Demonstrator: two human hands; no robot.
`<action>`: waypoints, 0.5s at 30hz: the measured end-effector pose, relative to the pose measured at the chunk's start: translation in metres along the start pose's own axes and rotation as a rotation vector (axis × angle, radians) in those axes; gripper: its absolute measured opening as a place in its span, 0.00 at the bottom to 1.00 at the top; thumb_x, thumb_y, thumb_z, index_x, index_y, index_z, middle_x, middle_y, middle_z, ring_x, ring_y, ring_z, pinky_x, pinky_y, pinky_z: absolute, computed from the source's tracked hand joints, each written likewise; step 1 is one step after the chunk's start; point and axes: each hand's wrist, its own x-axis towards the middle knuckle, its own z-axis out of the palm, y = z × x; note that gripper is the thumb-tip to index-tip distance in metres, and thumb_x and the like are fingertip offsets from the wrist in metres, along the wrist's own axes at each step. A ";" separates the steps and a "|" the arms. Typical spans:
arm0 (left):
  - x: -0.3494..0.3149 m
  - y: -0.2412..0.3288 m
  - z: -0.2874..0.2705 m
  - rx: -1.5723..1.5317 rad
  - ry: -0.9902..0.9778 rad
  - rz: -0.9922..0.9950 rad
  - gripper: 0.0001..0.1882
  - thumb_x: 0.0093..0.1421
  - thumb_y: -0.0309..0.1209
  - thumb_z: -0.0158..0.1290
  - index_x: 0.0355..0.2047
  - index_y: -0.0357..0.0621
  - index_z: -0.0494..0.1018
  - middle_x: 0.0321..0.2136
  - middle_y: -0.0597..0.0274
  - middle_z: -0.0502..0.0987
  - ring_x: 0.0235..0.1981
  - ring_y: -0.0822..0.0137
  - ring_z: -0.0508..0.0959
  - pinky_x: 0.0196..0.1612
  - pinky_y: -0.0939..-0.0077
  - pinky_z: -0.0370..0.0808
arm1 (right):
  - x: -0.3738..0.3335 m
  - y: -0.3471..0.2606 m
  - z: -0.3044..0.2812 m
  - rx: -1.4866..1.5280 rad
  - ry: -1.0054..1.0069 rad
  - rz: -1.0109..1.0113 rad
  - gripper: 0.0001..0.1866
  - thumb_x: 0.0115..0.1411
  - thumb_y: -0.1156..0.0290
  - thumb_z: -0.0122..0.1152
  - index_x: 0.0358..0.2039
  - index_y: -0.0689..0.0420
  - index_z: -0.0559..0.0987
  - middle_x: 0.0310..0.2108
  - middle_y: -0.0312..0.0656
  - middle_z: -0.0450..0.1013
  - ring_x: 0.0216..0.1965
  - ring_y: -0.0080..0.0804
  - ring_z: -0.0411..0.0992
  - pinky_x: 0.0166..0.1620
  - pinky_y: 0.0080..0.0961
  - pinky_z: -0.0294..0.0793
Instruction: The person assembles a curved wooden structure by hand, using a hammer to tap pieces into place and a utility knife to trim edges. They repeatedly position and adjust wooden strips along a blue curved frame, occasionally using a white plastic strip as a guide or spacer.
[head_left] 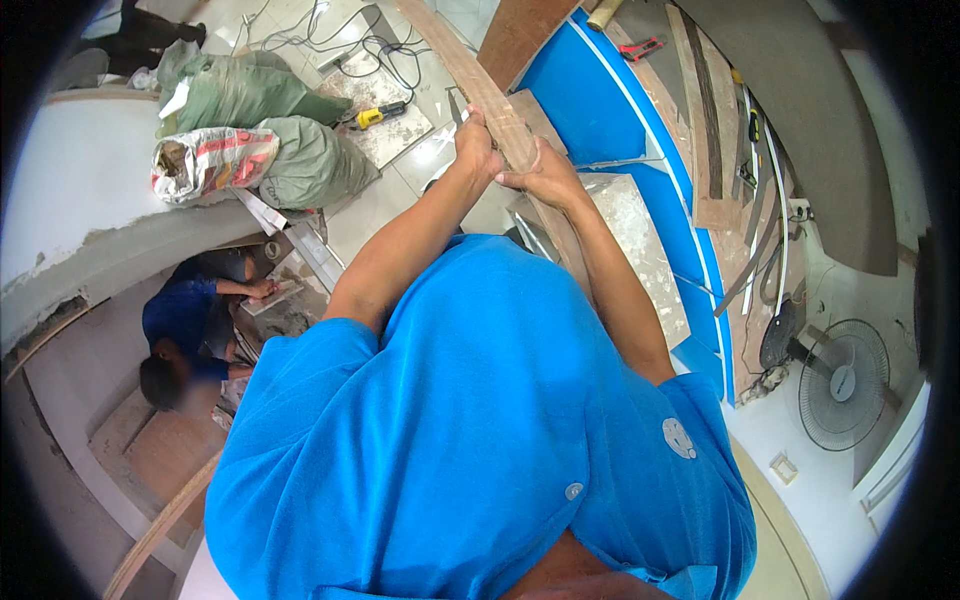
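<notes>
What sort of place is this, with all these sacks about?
Probably a room under renovation: stuffed sacks lie near a yellow-and-black tool, and the person's left hand and right hand hold a long wooden strip.

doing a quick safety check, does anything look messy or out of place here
Yes: dark cables lie in a loose tangle on the floor, left of the held wooden strip and near a yellow tool. It looks untidy, and could perhaps catch a foot.

At twelve o'clock the edge cuts off the plank [497,108]; at eight, a co-worker's face [203,395] is blurred.
</notes>
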 end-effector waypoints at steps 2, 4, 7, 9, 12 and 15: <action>0.008 0.000 -0.008 -0.043 -0.011 0.007 0.27 0.72 0.46 0.32 0.56 0.32 0.59 0.48 0.43 0.71 0.45 0.43 0.76 0.50 0.42 0.75 | 0.012 0.010 0.007 0.023 0.003 -0.017 0.51 0.37 0.54 0.78 0.58 0.67 0.65 0.51 0.56 0.72 0.53 0.45 0.72 0.55 0.34 0.68; 0.015 0.000 -0.014 -0.051 0.022 0.018 0.27 0.72 0.45 0.33 0.56 0.32 0.61 0.48 0.43 0.72 0.46 0.44 0.76 0.48 0.43 0.76 | 0.021 0.023 0.017 0.140 -0.024 -0.047 0.50 0.38 0.56 0.78 0.58 0.66 0.65 0.50 0.54 0.73 0.52 0.45 0.72 0.54 0.34 0.69; 0.023 -0.005 -0.026 0.000 0.154 0.068 0.24 0.72 0.44 0.34 0.53 0.34 0.63 0.47 0.45 0.73 0.45 0.49 0.77 0.48 0.47 0.78 | 0.020 0.027 0.022 0.322 -0.119 0.018 0.47 0.40 0.58 0.77 0.58 0.65 0.66 0.49 0.52 0.73 0.49 0.42 0.73 0.53 0.33 0.70; 0.034 -0.013 -0.039 0.063 0.240 0.128 0.23 0.72 0.43 0.34 0.51 0.36 0.66 0.45 0.46 0.74 0.43 0.52 0.78 0.48 0.49 0.78 | 0.013 0.018 0.015 0.500 -0.225 0.156 0.47 0.42 0.58 0.77 0.59 0.65 0.66 0.49 0.52 0.73 0.49 0.40 0.73 0.53 0.32 0.70; 0.062 -0.022 -0.086 0.038 0.162 0.013 0.23 0.72 0.44 0.33 0.49 0.37 0.67 0.41 0.49 0.76 0.40 0.55 0.79 0.47 0.53 0.79 | 0.015 0.025 0.025 0.460 -0.152 0.185 0.52 0.43 0.55 0.77 0.61 0.70 0.61 0.51 0.56 0.71 0.52 0.38 0.71 0.54 0.29 0.68; 0.042 0.011 -0.065 0.153 0.060 0.062 0.25 0.72 0.47 0.32 0.49 0.37 0.67 0.39 0.50 0.77 0.37 0.56 0.80 0.45 0.55 0.79 | 0.005 0.011 0.021 0.515 -0.301 0.125 0.58 0.42 0.52 0.78 0.63 0.73 0.57 0.53 0.60 0.69 0.54 0.41 0.70 0.57 0.30 0.67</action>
